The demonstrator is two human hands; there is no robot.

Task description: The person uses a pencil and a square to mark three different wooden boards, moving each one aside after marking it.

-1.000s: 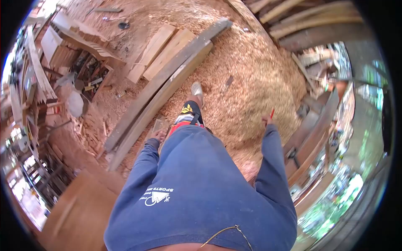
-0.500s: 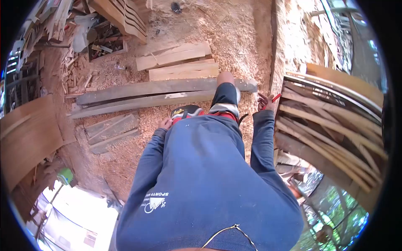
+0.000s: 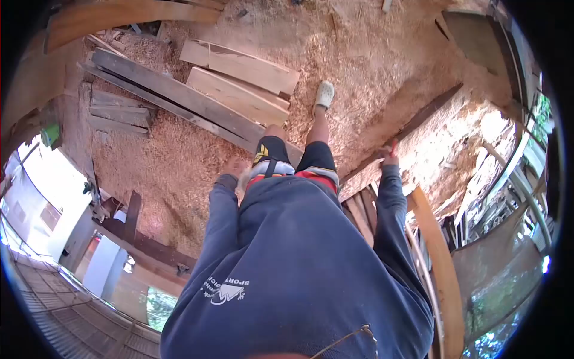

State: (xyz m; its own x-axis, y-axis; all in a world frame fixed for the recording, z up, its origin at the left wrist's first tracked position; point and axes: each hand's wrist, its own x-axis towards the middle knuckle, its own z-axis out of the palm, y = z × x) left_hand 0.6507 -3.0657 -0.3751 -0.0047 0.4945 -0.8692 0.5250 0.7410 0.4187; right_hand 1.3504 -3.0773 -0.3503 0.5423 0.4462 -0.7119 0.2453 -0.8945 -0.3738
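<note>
My right hand is out to the right, over the edge of a long dark beam. It is closed around a thin red pencil-like stick, which points up from the fingers. My left hand hangs beside my left thigh, above the shavings. Its fingers look loosely spread, though blurred, and nothing shows in them. A pale clog is on my forward foot, stepping on the shavings-covered ground.
Two pale boards lie ahead, beside long grey beams. Shorter planks lie on the left. A dark beam runs along the right, and a curved wooden board stands close to my right arm.
My view has turned to the right, and one leg has stepped forward. The boards and beams now appear slanted and farther left. The red stick stays in my right hand.
</note>
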